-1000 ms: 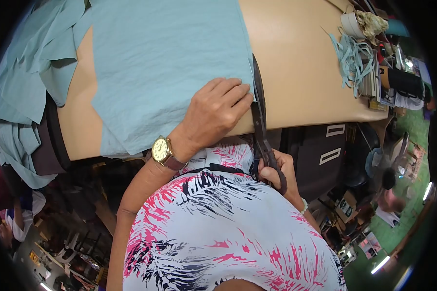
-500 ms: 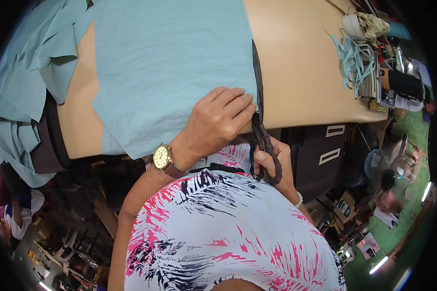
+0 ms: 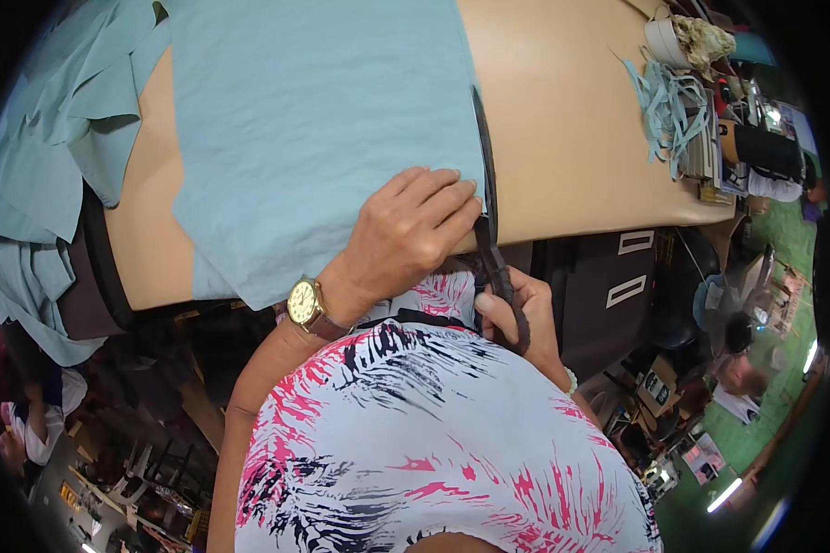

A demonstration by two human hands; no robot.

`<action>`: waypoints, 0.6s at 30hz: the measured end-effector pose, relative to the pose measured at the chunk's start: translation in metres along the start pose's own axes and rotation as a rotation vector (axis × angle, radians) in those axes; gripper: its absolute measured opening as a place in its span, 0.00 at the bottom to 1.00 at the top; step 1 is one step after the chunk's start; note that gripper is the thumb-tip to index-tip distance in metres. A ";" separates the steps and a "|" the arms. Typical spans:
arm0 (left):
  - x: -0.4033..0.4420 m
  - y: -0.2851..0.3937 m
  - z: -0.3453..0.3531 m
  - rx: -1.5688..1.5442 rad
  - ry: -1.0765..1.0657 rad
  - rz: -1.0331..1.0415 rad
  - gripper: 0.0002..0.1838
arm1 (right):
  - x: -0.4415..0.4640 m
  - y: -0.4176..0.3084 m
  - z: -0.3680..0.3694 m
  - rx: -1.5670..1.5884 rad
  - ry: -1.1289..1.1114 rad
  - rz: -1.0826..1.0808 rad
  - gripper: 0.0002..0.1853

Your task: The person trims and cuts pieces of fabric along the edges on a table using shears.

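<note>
A light blue cloth (image 3: 323, 120) lies on the tan tabletop, its lower end reaching the near edge. My left hand (image 3: 410, 226), wearing a watch (image 3: 304, 301) at the wrist, is on the cloth's lower right part with bent fingers closed on it; the thumb is hidden. Large dark scissors (image 3: 489, 194) run along the cloth's right edge, blades pointing away from me. Their handles are gripped by my right hand (image 3: 526, 309), just off the near table edge. How far the blades are apart is hard to tell.
More blue cloth (image 3: 46, 166) hangs over the left side of the tan table (image 3: 581, 120). Thin blue strips (image 3: 669, 111) and a white container (image 3: 666, 43) are at the back right. Dark drawers (image 3: 604, 286) stand under the table. Part of another person (image 3: 37, 415) shows at lower left.
My right hand and the scissor handles have moved up toward the table. My left hand has shifted slightly down and stays on the cloth.
</note>
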State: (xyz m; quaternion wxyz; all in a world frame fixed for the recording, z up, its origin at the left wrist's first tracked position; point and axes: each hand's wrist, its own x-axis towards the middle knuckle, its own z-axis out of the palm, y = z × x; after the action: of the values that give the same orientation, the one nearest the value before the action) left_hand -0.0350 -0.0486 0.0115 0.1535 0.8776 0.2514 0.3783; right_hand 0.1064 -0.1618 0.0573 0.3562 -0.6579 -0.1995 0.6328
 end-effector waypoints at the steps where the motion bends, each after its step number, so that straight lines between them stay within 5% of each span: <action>1: 0.000 0.001 0.000 -0.003 0.003 0.000 0.12 | 0.001 0.000 0.001 0.014 -0.013 -0.031 0.14; 18: -0.006 0.005 -0.005 -0.102 0.003 -0.027 0.14 | 0.017 -0.007 0.010 -0.020 0.005 -0.139 0.14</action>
State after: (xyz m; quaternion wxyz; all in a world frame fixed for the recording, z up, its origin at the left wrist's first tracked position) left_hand -0.0411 -0.0555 0.0136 0.2027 0.8647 0.2436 0.3898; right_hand 0.0999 -0.1425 0.0512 0.3930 -0.6476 -0.2502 0.6030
